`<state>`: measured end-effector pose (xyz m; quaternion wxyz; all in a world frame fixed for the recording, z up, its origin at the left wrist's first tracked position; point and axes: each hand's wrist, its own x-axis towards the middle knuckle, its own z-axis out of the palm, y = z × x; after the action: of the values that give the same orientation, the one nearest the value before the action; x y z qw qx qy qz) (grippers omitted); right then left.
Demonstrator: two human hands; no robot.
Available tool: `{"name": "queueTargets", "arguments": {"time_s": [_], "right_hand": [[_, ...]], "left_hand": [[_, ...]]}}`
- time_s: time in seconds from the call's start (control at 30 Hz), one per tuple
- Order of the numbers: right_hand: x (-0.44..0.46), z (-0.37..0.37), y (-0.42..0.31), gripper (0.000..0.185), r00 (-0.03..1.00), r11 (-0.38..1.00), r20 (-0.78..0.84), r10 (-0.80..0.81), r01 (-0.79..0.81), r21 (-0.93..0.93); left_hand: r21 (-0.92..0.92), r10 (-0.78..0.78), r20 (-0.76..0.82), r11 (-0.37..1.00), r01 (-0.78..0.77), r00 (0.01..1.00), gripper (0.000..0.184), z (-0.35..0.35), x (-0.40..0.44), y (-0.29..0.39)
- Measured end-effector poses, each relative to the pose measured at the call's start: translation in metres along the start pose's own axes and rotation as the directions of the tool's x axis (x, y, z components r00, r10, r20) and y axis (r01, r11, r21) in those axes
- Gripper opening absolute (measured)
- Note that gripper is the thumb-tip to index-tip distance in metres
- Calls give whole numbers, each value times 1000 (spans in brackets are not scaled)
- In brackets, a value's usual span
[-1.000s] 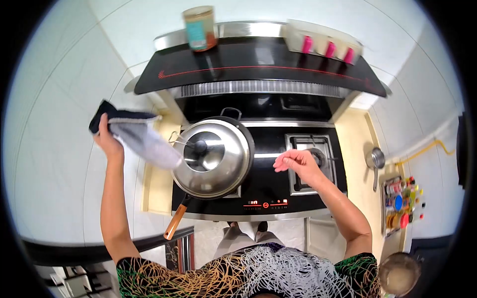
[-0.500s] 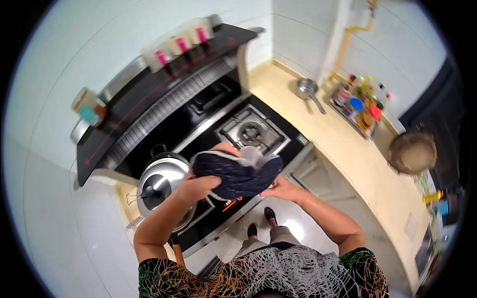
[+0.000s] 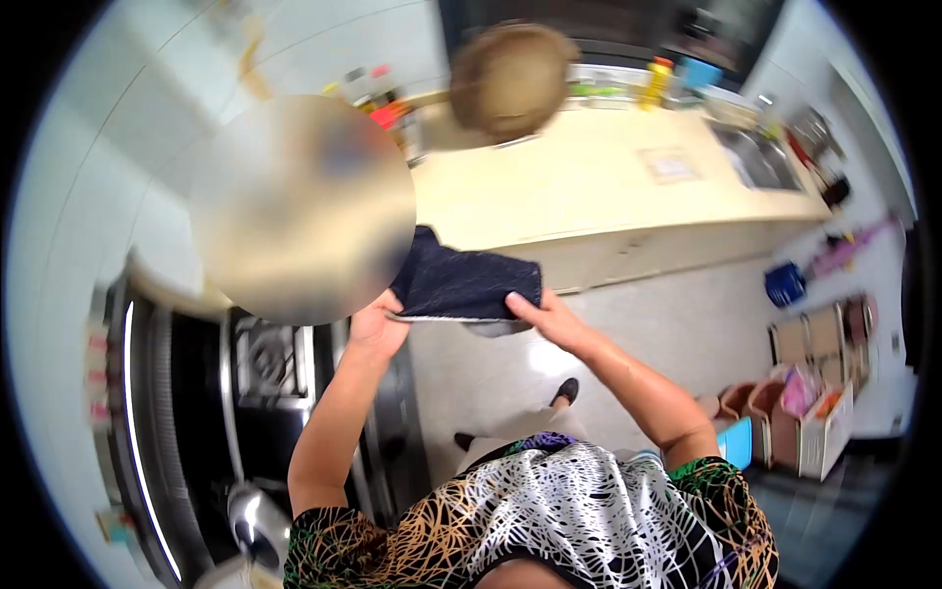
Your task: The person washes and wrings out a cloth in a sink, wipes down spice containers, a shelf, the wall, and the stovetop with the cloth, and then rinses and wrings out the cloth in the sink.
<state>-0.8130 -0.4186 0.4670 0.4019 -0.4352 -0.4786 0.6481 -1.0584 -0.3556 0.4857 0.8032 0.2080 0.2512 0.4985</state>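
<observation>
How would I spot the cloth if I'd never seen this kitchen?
Start from the long cream counter. Below it in the picture, the person's left hand and right hand hold the cloth between them. It is dark navy with a pale lower edge, unlike the cream counter and pale floor nearby.

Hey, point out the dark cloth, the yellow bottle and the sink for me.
Dark cloth [image 3: 469,279]: head view, middle of its upper face.
Yellow bottle [image 3: 654,88]: head view, on its body, below the cap.
Sink [image 3: 769,171]: head view, bare inside of the basin.
</observation>
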Motion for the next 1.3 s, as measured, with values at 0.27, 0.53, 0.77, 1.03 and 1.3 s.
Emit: {"name": "queueTargets", "arguments": {"time_s": [0.27,0.53,0.77,1.03,1.3], "right_hand": [[-18,-108,53,53,928,880,-369,-57,-128,-457],[-98,-228,53,45,669,992,-733,124,-92,85],[-165,-335,46,48,498,954,-835,232,48,294],[-207,-461,12,40,255,869,-957,136,433,239],[-197,-666,-6,37,354,805,-935,19,549,224]], "left_hand": [[113,-263,198,963,245,944,73,21,154,-98],[380,-547,441,832,404,712,72,127,243,-258],[564,-737,541,675,476,404,54,215,304,-350],[618,-770,586,627,474,252,43,318,395,-465],[474,-481,559,854,215,676,18,417,525,-540]]}}
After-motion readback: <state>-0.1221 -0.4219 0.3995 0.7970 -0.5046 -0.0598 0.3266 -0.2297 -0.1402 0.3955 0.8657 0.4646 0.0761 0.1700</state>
